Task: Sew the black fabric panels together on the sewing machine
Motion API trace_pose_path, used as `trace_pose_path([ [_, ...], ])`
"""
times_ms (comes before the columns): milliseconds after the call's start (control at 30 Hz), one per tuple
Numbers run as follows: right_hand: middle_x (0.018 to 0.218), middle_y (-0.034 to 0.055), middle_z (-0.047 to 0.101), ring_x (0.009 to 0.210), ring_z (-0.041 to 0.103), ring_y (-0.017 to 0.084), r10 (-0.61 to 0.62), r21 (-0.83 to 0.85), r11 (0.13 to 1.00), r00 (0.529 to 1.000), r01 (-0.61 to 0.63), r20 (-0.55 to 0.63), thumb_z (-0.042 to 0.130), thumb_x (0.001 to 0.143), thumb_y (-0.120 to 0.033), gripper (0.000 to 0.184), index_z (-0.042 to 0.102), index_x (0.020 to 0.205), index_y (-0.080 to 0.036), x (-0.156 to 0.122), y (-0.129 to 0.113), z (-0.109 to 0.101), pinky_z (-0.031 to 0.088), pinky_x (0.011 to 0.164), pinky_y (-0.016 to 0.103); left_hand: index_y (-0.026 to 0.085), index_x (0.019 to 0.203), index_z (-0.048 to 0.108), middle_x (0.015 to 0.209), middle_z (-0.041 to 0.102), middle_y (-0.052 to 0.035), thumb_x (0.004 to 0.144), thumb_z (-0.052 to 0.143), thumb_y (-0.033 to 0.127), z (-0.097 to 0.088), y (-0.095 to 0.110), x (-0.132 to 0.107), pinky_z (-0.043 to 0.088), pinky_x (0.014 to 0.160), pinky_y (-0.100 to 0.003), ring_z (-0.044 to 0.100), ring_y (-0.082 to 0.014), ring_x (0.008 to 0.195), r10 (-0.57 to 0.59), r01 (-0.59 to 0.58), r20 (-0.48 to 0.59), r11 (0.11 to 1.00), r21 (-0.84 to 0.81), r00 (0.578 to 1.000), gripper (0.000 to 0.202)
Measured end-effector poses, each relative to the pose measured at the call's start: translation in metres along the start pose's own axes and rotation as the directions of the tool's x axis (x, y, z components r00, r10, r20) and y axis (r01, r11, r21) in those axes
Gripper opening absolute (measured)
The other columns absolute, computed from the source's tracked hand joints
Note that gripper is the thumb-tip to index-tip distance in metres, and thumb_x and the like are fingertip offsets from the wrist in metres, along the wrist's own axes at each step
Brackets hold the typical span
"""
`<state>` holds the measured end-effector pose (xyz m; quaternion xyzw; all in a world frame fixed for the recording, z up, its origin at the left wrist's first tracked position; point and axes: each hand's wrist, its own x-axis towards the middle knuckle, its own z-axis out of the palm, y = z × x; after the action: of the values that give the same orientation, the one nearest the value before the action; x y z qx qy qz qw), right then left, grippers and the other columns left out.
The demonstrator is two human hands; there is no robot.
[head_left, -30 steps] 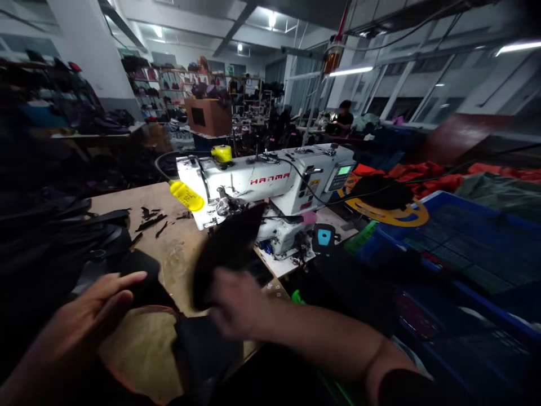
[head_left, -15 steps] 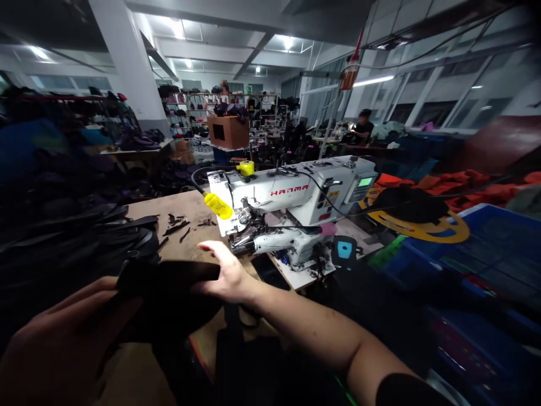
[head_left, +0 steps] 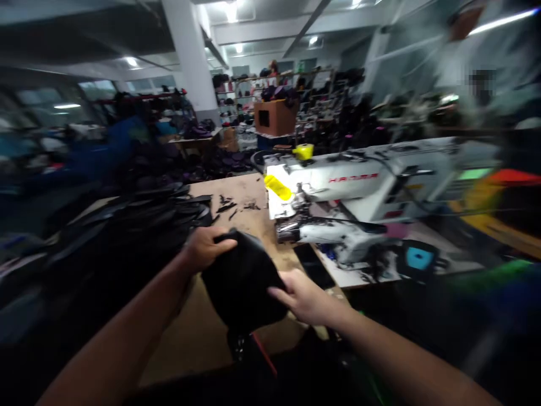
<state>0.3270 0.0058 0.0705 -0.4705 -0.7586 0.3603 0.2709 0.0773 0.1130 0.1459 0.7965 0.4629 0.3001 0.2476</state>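
Note:
A black panel of fabric or leather-like material (head_left: 245, 287) hangs between my two hands, in front of the table edge. My left hand (head_left: 208, 248) grips its upper left corner, thumb on top. On the opposite side, my right hand (head_left: 298, 296) pinches the right edge with thumb and fingers. Just beyond, to the right, stands a white sewing machine (head_left: 355, 183) with a narrow arm and a yellow lamp (head_left: 278, 187) at its head. The machine is apart from the panel. Dark strap-like parts hang under the panel, too dim to make out.
A heap of black pieces (head_left: 139, 225) lies on the left of the wooden table (head_left: 249, 189). Black scraps (head_left: 226, 206) are scattered near the machine head. A dark phone-like slab (head_left: 313, 265) lies beside the machine arm. A person (head_left: 482, 90) is at the far right.
My view has turned left, so the machine appears further right. The black panel has come down and been spread between both hands; my left hand has moved forward to its upper corner.

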Motion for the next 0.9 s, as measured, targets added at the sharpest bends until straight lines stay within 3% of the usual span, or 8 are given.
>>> trace_pose_path([
  [100, 0.08, 0.0043, 0.068, 0.073, 0.059, 0.02, 0.11, 0.136, 0.985, 0.993, -0.104, -0.042, 0.055, 0.093, -0.037, 0.022, 0.066, 0.085, -0.02, -0.022, 0.018, 0.019, 0.047, 0.068, 0.032, 0.015, 0.065, 0.063, 0.069, 0.059, 0.0, 0.081, 0.068, 0.04, 0.025, -0.01, -0.013, 0.04, 0.059, -0.024, 0.055, -0.0133, 0.065, 0.055, -0.02, 0.167, 0.979, -0.204, 0.984, 0.029],
  [167, 0.097, 0.0065, 0.071, 0.089, 0.065, 0.024, 0.133, 0.273, 0.955, 0.99, -0.117, -0.04, 0.063, 0.089, -0.039, 0.026, 0.068, 0.109, -0.022, -0.026, 0.026, 0.023, 0.053, 0.08, 0.036, 0.015, 0.064, 0.061, 0.072, 0.059, -0.0004, 0.08, 0.069, 0.033, 0.035, -0.009, -0.023, 0.041, 0.062, -0.024, 0.055, -0.0128, 0.068, 0.115, -0.064, 0.182, 0.963, -0.262, 0.977, 0.026],
  [233, 0.116, 0.0083, 0.07, 0.107, 0.065, 0.025, 0.08, 0.411, 0.91, 0.996, -0.055, -0.042, 0.072, 0.084, -0.039, 0.054, 0.058, 0.134, -0.024, -0.02, 0.028, 0.019, 0.054, 0.092, 0.038, 0.015, 0.067, 0.065, 0.078, 0.062, -0.0016, 0.081, 0.068, 0.025, 0.039, -0.003, -0.032, 0.044, 0.067, -0.024, 0.058, -0.0135, 0.073, 0.167, -0.105, 0.203, 0.953, -0.285, 0.965, 0.018],
  [300, 0.12, 0.0088, 0.069, 0.108, 0.066, 0.024, -0.002, 0.518, 0.854, 0.996, 0.046, -0.086, 0.073, 0.085, -0.041, 0.062, 0.051, 0.141, -0.024, -0.007, 0.026, 0.014, 0.055, 0.093, 0.037, 0.015, 0.078, 0.072, 0.086, 0.067, -0.0032, 0.083, 0.065, 0.019, 0.04, 0.004, -0.038, 0.047, 0.073, -0.026, 0.063, -0.0151, 0.08, 0.19, -0.12, 0.22, 0.947, -0.299, 0.957, 0.009],
  [400, 0.096, 0.0046, 0.072, 0.085, 0.067, 0.018, -0.027, 0.56, 0.807, 0.959, 0.188, -0.283, 0.067, 0.091, -0.044, 0.038, 0.062, 0.122, -0.023, 0.015, 0.026, 0.015, 0.055, 0.076, 0.03, 0.017, 0.089, 0.076, 0.093, 0.071, -0.0048, 0.084, 0.061, 0.015, 0.04, 0.01, -0.039, 0.049, 0.078, -0.027, 0.066, -0.0172, 0.087, 0.176, -0.116, 0.196, 0.952, -0.284, 0.965, 0.016],
  [500, 0.085, 0.0026, 0.069, 0.075, 0.064, 0.016, -0.038, 0.477, 0.833, 0.889, 0.28, -0.456, 0.068, 0.091, -0.043, 0.024, 0.069, 0.102, -0.022, 0.03, 0.031, 0.023, 0.053, 0.071, 0.028, 0.018, 0.092, 0.077, 0.092, 0.072, -0.0039, 0.082, 0.061, 0.012, 0.042, 0.009, -0.037, 0.05, 0.08, -0.027, 0.067, -0.0173, 0.088, 0.137, -0.103, 0.117, 0.961, -0.255, 0.984, 0.02],
  [700, 0.091, 0.0039, 0.072, 0.085, 0.065, 0.02, -0.095, 0.403, 0.889, 0.949, 0.216, -0.299, 0.068, 0.091, -0.042, 0.022, 0.075, 0.092, -0.022, 0.042, 0.041, 0.023, 0.052, 0.077, 0.03, 0.019, 0.087, 0.077, 0.086, 0.074, -0.0018, 0.084, 0.07, 0.025, 0.052, 0.009, -0.031, 0.049, 0.073, -0.026, 0.067, -0.0159, 0.08, 0.065, -0.055, 0.047, 0.981, -0.186, 0.997, 0.01],
  [900, 0.062, -0.0029, 0.048, 0.059, 0.042, 0.011, 0.127, 0.52, 0.848, 0.913, 0.102, -0.387, 0.077, 0.081, -0.049, 0.046, 0.05, 0.058, -0.019, 0.051, 0.036, 0.02, 0.037, 0.056, 0.025, 0.018, 0.075, 0.072, 0.084, 0.074, -0.0022, 0.085, 0.069, 0.021, 0.071, 0.012, -0.019, 0.05, 0.077, -0.027, 0.068, -0.0165, 0.081, 0.047, -0.079, -0.198, 0.985, -0.154, 0.979, 0.011],
])
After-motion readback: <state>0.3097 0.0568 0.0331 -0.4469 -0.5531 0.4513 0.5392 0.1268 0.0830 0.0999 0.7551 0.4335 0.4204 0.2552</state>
